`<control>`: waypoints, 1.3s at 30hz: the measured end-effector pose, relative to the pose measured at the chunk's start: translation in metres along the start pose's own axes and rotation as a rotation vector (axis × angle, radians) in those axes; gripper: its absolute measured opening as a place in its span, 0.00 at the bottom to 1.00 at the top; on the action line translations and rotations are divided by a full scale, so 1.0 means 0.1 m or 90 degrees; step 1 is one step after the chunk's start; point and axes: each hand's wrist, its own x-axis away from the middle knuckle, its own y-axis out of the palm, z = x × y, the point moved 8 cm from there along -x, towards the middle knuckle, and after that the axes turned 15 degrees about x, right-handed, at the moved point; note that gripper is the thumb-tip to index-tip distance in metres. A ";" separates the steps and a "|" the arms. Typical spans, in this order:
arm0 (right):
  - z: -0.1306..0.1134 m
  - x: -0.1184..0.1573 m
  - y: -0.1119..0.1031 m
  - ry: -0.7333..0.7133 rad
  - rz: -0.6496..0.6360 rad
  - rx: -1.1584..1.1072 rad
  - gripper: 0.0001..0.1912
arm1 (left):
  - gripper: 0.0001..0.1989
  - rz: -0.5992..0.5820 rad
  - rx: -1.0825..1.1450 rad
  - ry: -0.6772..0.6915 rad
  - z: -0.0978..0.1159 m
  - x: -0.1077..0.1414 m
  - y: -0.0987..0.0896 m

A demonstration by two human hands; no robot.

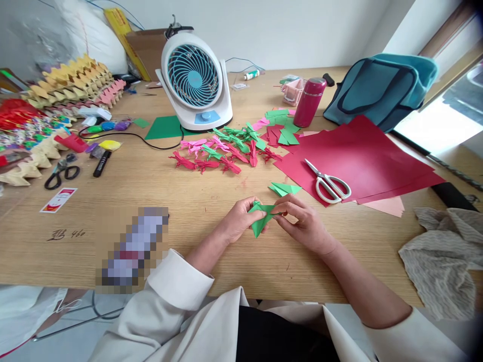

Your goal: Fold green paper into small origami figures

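A folded piece of green paper [258,224] is held between both hands above the front of the table. My left hand [241,219] pinches its left side, thumb lying across the front. The fingers of my right hand [305,223] are closed on its right corner. Just beyond my hands lies another folded green paper piece [284,189]. Farther back, several folded paper figures in red [207,165], pink [194,145] and green [236,134] lie in a loose heap.
White-handled scissors [328,183] rest on large red sheets [362,161] to the right. Behind stand a white fan [194,75], a magenta flask [309,102] and a blue bag [381,90]. Black-handled scissors [62,172] and a black marker [101,163] lie left; a crumpled cloth [441,256] lies right.
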 end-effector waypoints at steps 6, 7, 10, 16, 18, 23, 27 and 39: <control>0.03 -0.02 0.02 0.023 -0.026 -0.054 0.04 | 0.11 -0.052 0.034 -0.054 -0.04 0.03 0.06; 0.03 -0.02 0.02 0.026 -0.031 -0.063 0.04 | 0.11 -0.062 0.031 -0.056 -0.04 0.03 0.08; 0.05 -0.02 0.02 0.030 -0.034 -0.074 0.04 | 0.11 -0.075 0.020 -0.052 -0.03 0.04 0.09; 0.08 -0.02 0.02 0.051 -0.045 -0.050 0.05 | 0.20 -0.065 -0.101 0.063 0.10 0.04 0.09; 0.09 -0.02 0.02 0.057 -0.041 -0.044 0.05 | 0.23 -0.057 -0.199 0.129 0.16 0.04 0.09; 0.11 0.00 0.03 0.068 -0.031 -0.041 0.03 | 0.19 -0.021 -0.407 0.273 0.29 0.06 0.11; 0.10 -0.01 0.03 0.076 -0.038 -0.036 0.04 | 0.12 -0.020 -0.477 0.357 0.39 0.12 0.18; 0.14 -0.01 0.02 0.094 -0.030 -0.021 0.03 | 0.05 -0.031 -0.542 0.407 0.42 0.16 0.20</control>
